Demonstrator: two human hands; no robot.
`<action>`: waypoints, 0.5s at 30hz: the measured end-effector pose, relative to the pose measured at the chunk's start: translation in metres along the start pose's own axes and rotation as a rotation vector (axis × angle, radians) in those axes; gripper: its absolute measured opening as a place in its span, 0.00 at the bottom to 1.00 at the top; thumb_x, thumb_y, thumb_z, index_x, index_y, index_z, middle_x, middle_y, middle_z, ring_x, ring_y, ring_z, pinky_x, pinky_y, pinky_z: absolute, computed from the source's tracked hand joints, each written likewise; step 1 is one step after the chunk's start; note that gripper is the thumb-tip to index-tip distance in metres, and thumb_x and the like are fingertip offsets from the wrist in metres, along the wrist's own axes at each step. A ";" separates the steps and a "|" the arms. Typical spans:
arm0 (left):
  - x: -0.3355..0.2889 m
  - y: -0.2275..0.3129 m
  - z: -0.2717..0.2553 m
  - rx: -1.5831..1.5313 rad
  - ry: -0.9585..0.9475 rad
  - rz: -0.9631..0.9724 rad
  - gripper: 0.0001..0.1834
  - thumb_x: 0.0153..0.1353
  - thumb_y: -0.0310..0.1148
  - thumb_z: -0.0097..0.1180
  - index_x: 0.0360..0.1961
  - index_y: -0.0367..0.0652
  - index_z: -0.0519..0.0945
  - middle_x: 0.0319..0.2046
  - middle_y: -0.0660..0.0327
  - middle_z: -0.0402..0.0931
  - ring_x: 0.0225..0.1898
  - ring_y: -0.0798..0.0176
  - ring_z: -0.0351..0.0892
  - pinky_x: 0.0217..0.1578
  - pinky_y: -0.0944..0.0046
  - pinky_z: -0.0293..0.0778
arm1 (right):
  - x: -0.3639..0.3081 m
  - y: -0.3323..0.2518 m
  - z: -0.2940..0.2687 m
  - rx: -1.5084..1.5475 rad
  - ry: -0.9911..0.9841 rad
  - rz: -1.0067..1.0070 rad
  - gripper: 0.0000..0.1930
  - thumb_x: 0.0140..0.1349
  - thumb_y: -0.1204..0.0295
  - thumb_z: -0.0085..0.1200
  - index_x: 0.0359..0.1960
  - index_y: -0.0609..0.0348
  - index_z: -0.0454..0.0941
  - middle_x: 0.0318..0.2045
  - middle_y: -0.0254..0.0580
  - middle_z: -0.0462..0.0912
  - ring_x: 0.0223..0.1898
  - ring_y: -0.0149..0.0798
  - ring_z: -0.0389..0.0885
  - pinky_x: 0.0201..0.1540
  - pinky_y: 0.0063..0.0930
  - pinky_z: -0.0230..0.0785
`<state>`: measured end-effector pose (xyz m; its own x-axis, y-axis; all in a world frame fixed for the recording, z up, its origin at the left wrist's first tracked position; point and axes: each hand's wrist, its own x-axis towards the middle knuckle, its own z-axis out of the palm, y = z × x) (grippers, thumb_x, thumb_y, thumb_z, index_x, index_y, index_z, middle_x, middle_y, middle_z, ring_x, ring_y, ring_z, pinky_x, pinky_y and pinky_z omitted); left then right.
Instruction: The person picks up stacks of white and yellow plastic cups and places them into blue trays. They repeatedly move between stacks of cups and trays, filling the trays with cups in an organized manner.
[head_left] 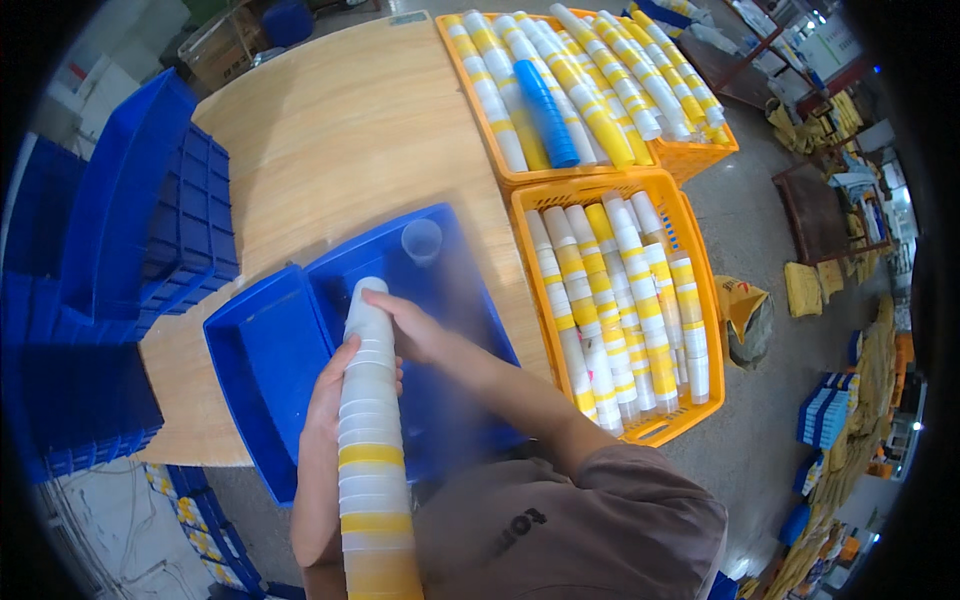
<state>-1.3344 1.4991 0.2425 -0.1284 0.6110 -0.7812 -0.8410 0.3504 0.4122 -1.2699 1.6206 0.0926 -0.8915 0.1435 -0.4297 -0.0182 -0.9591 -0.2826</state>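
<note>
A long stack of nested plastic cups [372,420], white with a few yellow ones, runs from above the blue bins down past the lower edge, close to my body. My left hand [328,385] is closed round the stack's side, its fingertips showing on the far side. Near the stack's upper end, my right hand [415,328] grips the cups, thumb on top; its other fingers are partly hidden. A single translucent cup [422,243] rests in the right-hand blue bin [470,270], apart from both hands. Beside it, the left-hand blue bin [265,335] shows its bare bottom.
Two orange crates [715,300] [480,110] full of white and yellow cup stacks flank the wooden table [330,110] on the right. One blue cup stack [545,115] lies across the farther crate. Piled blue bins [185,200] stand at left.
</note>
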 end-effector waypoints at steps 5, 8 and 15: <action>0.000 -0.003 -0.014 -0.233 -0.099 0.030 0.27 0.67 0.47 0.58 0.55 0.35 0.72 0.34 0.47 0.81 0.31 0.54 0.86 0.32 0.57 0.86 | -0.002 -0.008 -0.003 0.284 0.191 -0.232 0.34 0.71 0.41 0.43 0.58 0.62 0.67 0.50 0.51 0.78 0.53 0.49 0.79 0.61 0.51 0.68; 0.004 -0.002 -0.028 -0.095 -0.120 -0.035 0.27 0.66 0.47 0.59 0.54 0.33 0.73 0.34 0.48 0.82 0.33 0.54 0.85 0.33 0.57 0.85 | -0.019 0.019 0.004 -0.033 -0.200 -0.110 0.35 0.68 0.43 0.50 0.58 0.65 0.68 0.52 0.52 0.78 0.55 0.47 0.77 0.61 0.44 0.67; 0.002 0.013 -0.059 0.057 -0.060 -0.153 0.27 0.67 0.48 0.58 0.52 0.33 0.74 0.36 0.47 0.82 0.32 0.55 0.85 0.34 0.57 0.84 | 0.018 0.021 0.013 0.033 0.128 -0.076 0.26 0.69 0.48 0.52 0.52 0.61 0.69 0.46 0.54 0.79 0.48 0.52 0.79 0.58 0.51 0.70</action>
<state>-1.3767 1.4626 0.2185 0.0321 0.5877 -0.8085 -0.8169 0.4815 0.3175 -1.2918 1.6004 0.0900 -0.8217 0.2442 -0.5149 -0.1005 -0.9514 -0.2910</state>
